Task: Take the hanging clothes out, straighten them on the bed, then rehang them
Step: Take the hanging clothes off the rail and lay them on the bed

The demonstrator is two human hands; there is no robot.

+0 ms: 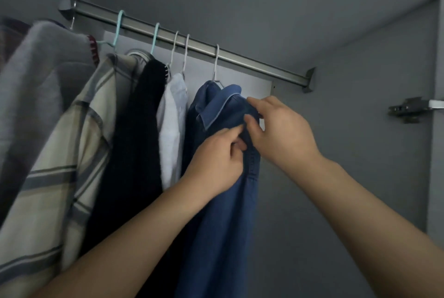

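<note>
Both hands work the blue shirt (223, 177), rightmost on the rail (240, 56): left hand (216, 160) and right hand (276, 129) pinch its front just below the collar (looks like rehanging, tidying up). Next, probably letting go.

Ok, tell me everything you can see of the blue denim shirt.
The blue denim shirt looks like mid-blue denim, with a turned-down collar edged by a paler line and visible seam stitching. It hangs from a white hanger hooked over the metal rail, rightmost of the garments, beside a white shirt. It drops out of view at the bottom edge. The left hand and right hand both pinch its fabric just below the collar.
</note>
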